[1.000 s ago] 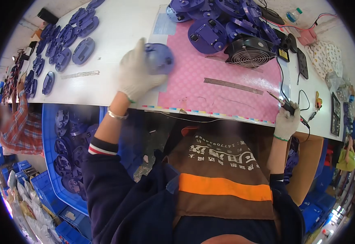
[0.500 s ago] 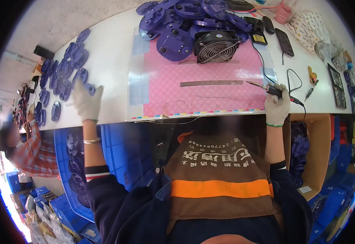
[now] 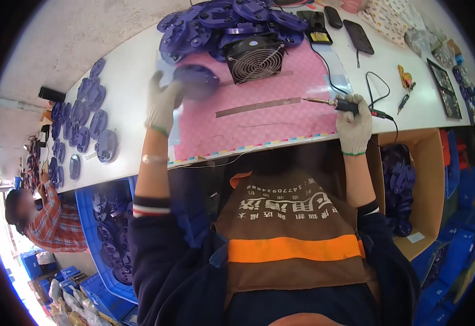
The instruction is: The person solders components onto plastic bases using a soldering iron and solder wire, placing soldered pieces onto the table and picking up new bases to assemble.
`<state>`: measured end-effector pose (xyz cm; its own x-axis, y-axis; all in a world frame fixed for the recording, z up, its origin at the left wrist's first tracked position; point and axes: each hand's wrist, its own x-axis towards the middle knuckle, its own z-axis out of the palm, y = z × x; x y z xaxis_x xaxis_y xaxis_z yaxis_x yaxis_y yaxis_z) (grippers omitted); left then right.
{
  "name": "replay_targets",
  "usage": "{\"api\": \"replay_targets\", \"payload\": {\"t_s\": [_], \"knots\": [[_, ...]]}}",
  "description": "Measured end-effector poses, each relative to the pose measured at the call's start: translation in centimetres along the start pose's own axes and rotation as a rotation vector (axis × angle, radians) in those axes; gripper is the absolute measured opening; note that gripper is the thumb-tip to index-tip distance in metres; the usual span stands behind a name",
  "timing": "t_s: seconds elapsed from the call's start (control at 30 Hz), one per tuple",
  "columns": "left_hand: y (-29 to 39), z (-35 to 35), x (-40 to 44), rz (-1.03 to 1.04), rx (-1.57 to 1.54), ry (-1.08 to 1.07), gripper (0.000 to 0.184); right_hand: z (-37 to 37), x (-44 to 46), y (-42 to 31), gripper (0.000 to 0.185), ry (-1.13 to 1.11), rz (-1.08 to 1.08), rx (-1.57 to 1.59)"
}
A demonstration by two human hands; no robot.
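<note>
My left hand (image 3: 164,103), in a white knit glove, grips the left edge of a round purple plastic housing (image 3: 197,81), which is blurred by motion. The housing is over the upper left of the pink mat (image 3: 259,127). In my gloved right hand (image 3: 355,126) is a soldering iron (image 3: 346,105), its tip pointing left over the mat's right side. A black fan (image 3: 255,60) with a wire guard stands behind the mat's middle. Piled behind and left of it are several more purple housings (image 3: 218,16).
Several loose housings (image 3: 106,145) lie on the white table's left side. Blue crate (image 3: 88,217) and cardboard box (image 3: 427,195), both holding purple parts, stand below the table edge. A phone (image 3: 358,36) and cutters (image 3: 405,98) lie right. A co-worker in a plaid shirt (image 3: 58,228) sits far left.
My left hand has moved right from the loose housings to the mat and taken hold of a housing from the pile's front. My right hand still holds the soldering iron. The camera view has shifted.
</note>
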<state>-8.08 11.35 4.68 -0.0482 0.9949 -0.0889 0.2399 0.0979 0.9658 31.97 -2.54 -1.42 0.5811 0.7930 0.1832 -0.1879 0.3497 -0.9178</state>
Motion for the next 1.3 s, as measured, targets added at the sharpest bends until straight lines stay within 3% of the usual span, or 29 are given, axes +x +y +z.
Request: {"api": "replay_targets", "payload": {"t_s": [0.03,0.13,0.17,0.27,0.3,0.4,0.5,0.53,0.6,0.63,0.67,0.73,0.77,0.8,0.83,0.87,0.93,1.0,1.07,1.13,1.2,1.23,1.27,1.3], "knots": [[-0.2,-0.1,-2.0,-0.003,-0.053,-0.007,0.074,-0.4,0.3,0.8,0.019,-0.010,-0.153,-0.260],[0.2,1.8,-7.6,-0.027,-0.118,0.003,0.071,-0.9,0.4,1.1,0.017,-0.035,-0.260,-0.589],[0.7,2.4,-8.7,-0.051,-0.089,-0.081,0.074,-1.0,0.6,1.2,0.016,-0.066,-0.193,-0.448],[1.5,4.0,-11.4,-0.123,0.252,-0.192,0.075,-1.5,1.0,1.9,0.019,-0.085,-0.217,-0.416],[1.5,4.1,-11.7,-0.053,0.435,-0.197,0.073,-1.5,1.0,1.9,0.019,-0.086,-0.284,-0.544],[2.5,3.8,-11.2,-0.012,0.782,-0.293,0.065,-1.5,0.5,1.4,0.018,-0.094,-0.175,-0.412],[3.5,4.0,-10.5,0.202,0.820,-0.180,0.059,-1.5,0.4,1.4,0.018,-0.075,-0.137,-0.348],[3.2,4.3,-10.0,0.336,0.826,-0.177,0.058,-1.1,0.2,1.4,0.019,-0.061,-0.079,-0.151],[1.5,4.9,-8.8,0.606,0.833,-0.152,0.058,-0.9,0.2,1.4,0.020,-0.047,-0.052,-0.076],[0.8,5.2,-8.4,0.708,0.866,-0.198,0.059,-1.0,0.0,1.3,0.020,-0.048,-0.090,-0.195],[0.4,5.6,-8.8,0.596,0.909,-0.174,0.061,-1.1,-0.1,1.0,0.021,-0.058,0.020,0.009],[0.6,5.8,-8.8,0.559,0.891,-0.237,0.063,-0.8,-0.2,0.0,0.021,-0.009,0.239,0.433],[1.0,5.9,-9.0,0.525,0.888,-0.256,0.064,-0.8,-0.6,0.3,0.021,-0.099,-0.098,-0.328],[1.4,5.6,-8.9,0.489,0.883,-0.277,0.065,-1.3,-0.4,0.9,0.018,-0.015,-0.075,-0.178],[2.1,4.8,-8.4,0.451,0.840,-0.299,0.064,-1.2,-0.3,0.1,0.016,0.008,0.112,0.217],[2.1,3.6,-6.8,0.407,0.741,-0.222,0.063,-1.0,-0.2,-0.8,0.014,0.105,0.282,0.619],[1.4,-0.2,-1.8,0.311,0.536,-0.084,0.060,-0.7,-0.4,-0.9,0.017,0.204,0.220,0.567],[1.2,-3.5,5.4,0.357,0.457,0.177,0.055,-2.0,-0.2,-0.3,0.018,0.233,0.223,0.555],[1.2,-6.3,12.2,0.589,0.764,0.250,0.054,-2.4,0.0,0.2,0.020,0.257,0.192,0.422],[0.8,-6.8,18.4,0.629,0.876,0.181,0.054,-1.8,0.0,0.3,0.019,0.308,0.150,0.321],[0.6,-6.3,23.7,0.628,0.982,0.093,0.056,-2.5,-0.2,0.2,0.020,0.197,0.097,0.239],[0.7,-5.4,25.8,0.606,1.033,0.040,0.058,-2.1,-0.1,-0.3,0.020,0.303,0.167,0.405],[0.6,-4.5,27.6,0.584,1.085,-0.017,0.060,-2.9,0.1,-0.2,0.021,0.041,0.179,0.474],[0.5,-3.7,29.0,0.581,1.193,-0.021,0.058,-1.9,-0.1,-0.5,0.021,0.084,0.167,0.443]]}}
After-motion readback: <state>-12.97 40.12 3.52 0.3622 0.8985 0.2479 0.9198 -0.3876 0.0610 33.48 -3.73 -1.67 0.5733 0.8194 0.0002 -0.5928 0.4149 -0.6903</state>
